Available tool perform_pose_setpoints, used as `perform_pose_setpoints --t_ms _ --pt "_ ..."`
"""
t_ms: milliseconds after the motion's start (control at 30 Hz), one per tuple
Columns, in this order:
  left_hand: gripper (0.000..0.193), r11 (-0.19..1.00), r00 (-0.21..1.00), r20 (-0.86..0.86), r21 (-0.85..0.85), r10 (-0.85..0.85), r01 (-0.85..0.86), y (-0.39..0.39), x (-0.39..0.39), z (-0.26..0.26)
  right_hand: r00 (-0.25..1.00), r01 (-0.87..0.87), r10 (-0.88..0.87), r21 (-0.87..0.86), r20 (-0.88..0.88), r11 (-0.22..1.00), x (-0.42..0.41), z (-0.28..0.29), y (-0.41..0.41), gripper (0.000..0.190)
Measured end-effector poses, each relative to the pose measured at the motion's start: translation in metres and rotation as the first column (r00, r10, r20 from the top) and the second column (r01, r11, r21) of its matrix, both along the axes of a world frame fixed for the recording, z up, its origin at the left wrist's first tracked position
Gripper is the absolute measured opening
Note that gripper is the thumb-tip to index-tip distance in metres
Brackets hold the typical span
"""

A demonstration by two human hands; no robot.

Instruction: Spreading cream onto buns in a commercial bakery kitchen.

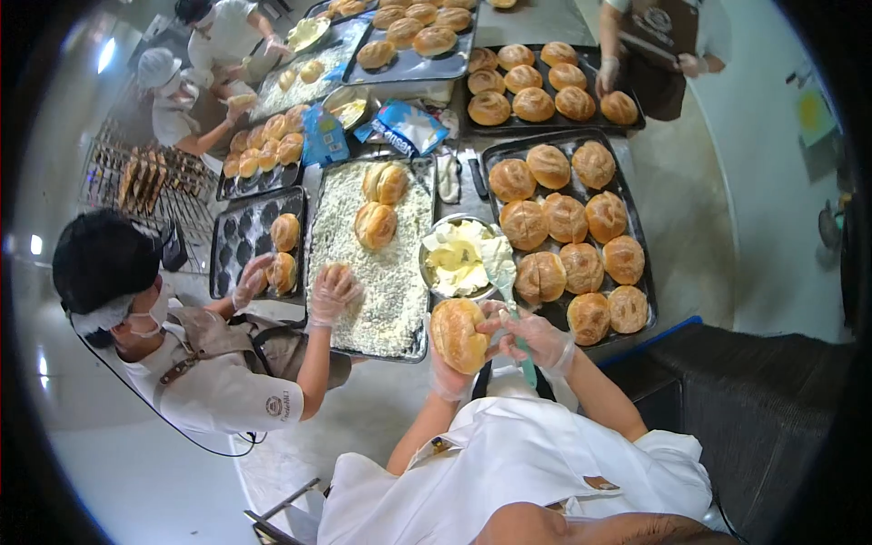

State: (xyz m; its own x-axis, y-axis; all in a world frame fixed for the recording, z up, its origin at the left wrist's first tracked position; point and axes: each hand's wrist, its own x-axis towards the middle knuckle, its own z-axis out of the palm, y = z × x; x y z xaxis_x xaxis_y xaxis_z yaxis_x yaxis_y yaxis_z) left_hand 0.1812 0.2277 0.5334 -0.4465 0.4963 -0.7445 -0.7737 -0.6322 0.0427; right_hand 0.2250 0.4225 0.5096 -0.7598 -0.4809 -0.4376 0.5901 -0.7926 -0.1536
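Note:
My gloved left hand (447, 377) holds a round golden bread bun (459, 335) just in front of me. In my gloved right hand (538, 338) is a green-handled spatula (522, 354), its blade end loaded with pale cream (498, 259). The right fingertips reach to the bun's side; whether they press on it is hard to tell. Right beyond the bun stands a metal bowl (426, 276) of yellowish cream (455, 255). To the right of the bowl, a dark baking tray (488, 153) carries several baked buns (563, 216).
Left of the bowl, a tray of white crumbly coating (368, 293) bears two buns (379, 208). A co-worker's gloved hand (334, 293) rests over it. Further back are blue packets (409, 126), a black-handled tool (476, 178) and more bun trays (524, 85). Other people stand around the table.

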Motion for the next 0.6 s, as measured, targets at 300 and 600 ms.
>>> perform_pose_setpoints --t_ms 300,600 --pt "0.063 0.937 0.894 -0.371 -0.324 -0.251 0.129 -0.06 -0.027 0.004 0.954 -0.288 0.14 0.681 0.266 0.673 -0.044 0.007 -0.065 0.032" --pt "0.07 0.974 0.96 -0.261 -0.17 0.101 -0.149 -0.125 -0.027 -0.009 0.641 -0.152 0.672 0.919 0.372 -0.364 -0.088 -0.044 -0.014 0.025"
